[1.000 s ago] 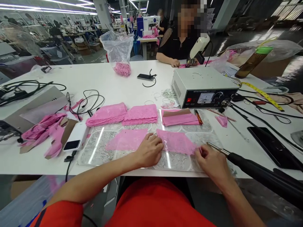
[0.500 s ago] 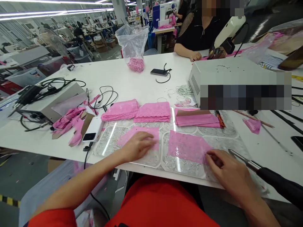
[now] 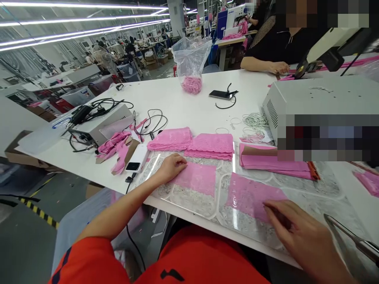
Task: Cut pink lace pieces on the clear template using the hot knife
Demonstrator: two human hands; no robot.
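Two thin pink lace fabric pieces lie flat on a clear-topped, marble-patterned mat (image 3: 192, 203) at the table's front. My left hand (image 3: 172, 169) has its fingers drawn together at the upper left corner of the left lace piece (image 3: 197, 179). At the lower right edge of the right lace piece (image 3: 251, 193), my right hand (image 3: 296, 223) pinches with thumb and forefinger. Behind them rest two stacks of pink lace, a left stack (image 3: 171, 139) and a right stack (image 3: 210, 145). A hot-knife-like tool with a metal tip (image 3: 352, 236) lies beside my right hand.
Folded pink strips (image 3: 275, 165) with brown card lie behind the right piece. A white power bank (image 3: 137, 157), cables and a grey box (image 3: 100, 122) stand left. A larger grey machine (image 3: 314, 94) stands right. Across the table sit a phone (image 3: 220, 94), a plastic bag (image 3: 191, 63) and a co-worker.
The view has swung left. My left hand has moved from over the left lace piece to its upper left corner. My right hand stays at the right piece's edge.
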